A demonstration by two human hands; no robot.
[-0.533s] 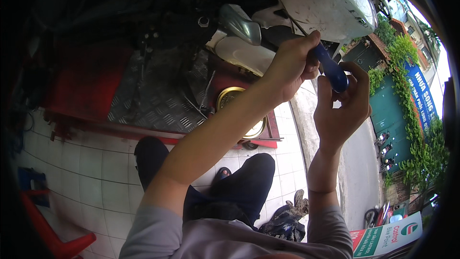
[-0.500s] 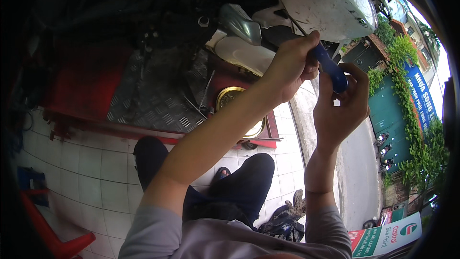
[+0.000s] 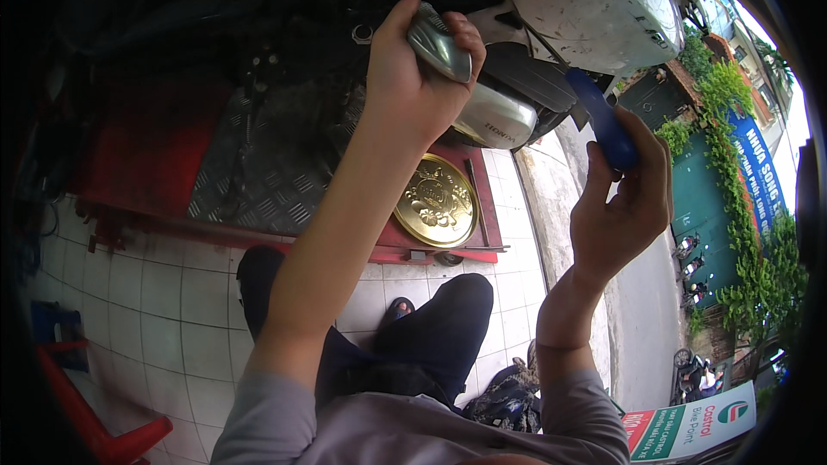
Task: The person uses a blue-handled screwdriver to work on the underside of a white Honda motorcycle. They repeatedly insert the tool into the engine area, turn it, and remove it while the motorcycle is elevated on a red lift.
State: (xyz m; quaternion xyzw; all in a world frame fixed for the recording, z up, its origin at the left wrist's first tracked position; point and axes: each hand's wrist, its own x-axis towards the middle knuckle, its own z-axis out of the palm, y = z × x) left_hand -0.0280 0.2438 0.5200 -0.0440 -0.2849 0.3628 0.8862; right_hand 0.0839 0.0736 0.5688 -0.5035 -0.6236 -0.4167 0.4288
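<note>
My left hand is closed round a silver metal footrest on the side of a motorbike. Its fingers wrap over the far end of the footrest. In my right hand is a screwdriver, held by its blue handle. The shaft slants up and to the left along the lower edge of the bike's scuffed white body panel; where its tip rests is hard to make out. Below the panel, between my hands, lies the silver exhaust muffler.
The bike stands over a red platform with a metal tread plate. On the platform's right end lies a round gold lid, beside a thin rod. A red plastic chair is at the lower left. A street runs along the right.
My left hand has let go of the screwdriver, moved up and left, and closed on the footrest. The right hand still holds the blue handle, shifted slightly right and down.
</note>
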